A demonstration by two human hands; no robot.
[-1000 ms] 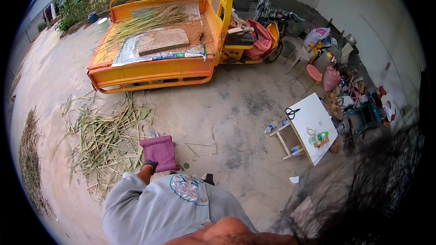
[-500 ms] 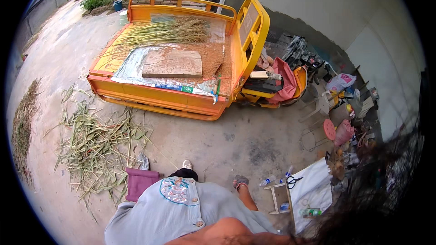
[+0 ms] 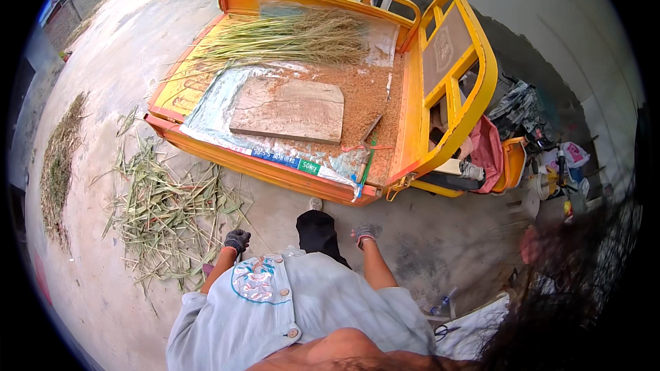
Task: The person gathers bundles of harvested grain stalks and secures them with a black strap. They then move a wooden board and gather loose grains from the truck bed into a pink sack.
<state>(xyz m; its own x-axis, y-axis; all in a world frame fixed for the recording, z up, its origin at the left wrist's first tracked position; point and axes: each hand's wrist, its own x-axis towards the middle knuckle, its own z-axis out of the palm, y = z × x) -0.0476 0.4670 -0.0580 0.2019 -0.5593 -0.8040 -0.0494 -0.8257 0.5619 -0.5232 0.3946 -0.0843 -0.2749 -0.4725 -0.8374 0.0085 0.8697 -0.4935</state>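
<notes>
My left hand (image 3: 237,239), in a dark grey glove, hangs with its fingers curled in, and nothing shows in it. On the other side my right hand (image 3: 364,233), gloved too, has its fingers partly stretched and holds nothing visible. Ahead of both stands a yellow cargo tricycle (image 3: 275,168). A thick wooden board (image 3: 289,108) lies in its bed on a pale woven sack (image 3: 210,106). Beyond the board rests a bundle of cut stalks with seed heads (image 3: 275,38). Reddish loose grain (image 3: 375,96) covers the bed's right part, where a dark-bladed tool (image 3: 372,128) lies.
Cut leaves and stalks (image 3: 172,216) lie heaped on the concrete at the left, with a strip of dry plants (image 3: 62,165) farther out. Black scissors (image 3: 443,332) lie on a white-covered surface (image 3: 474,333) at the lower right. Clutter lines the right wall.
I have come closer to the tricycle, which now looks larger. My left hand has come into view. My right hand has moved forward. The white-covered surface has slid toward the lower edge.
</notes>
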